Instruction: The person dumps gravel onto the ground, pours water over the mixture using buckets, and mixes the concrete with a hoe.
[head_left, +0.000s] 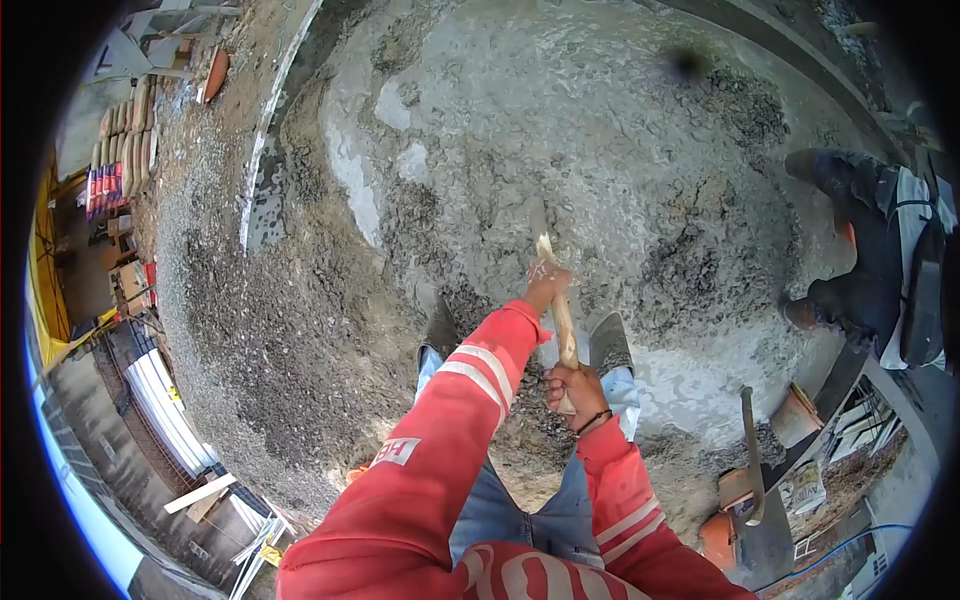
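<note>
A handle (567, 335) is held between the boots (610, 345), with the left grip (547, 286) set farther forward along it than the right grip (574, 389). Concrete (560, 110) is spread ahead, and gravel (250, 360) is spread to the left. Beyond the gravel, bags (125, 150) are stacked at far left, with pipes (165, 405) laid farther back on that side. At the concrete's right edge, a co-worker (868, 265) is positioned.

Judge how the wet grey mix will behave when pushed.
The mix probably slumps, given its wet sheen. It's likely heavy, with gravelly patches showing. Drag may be uneven between those and the watery puddles.
</note>
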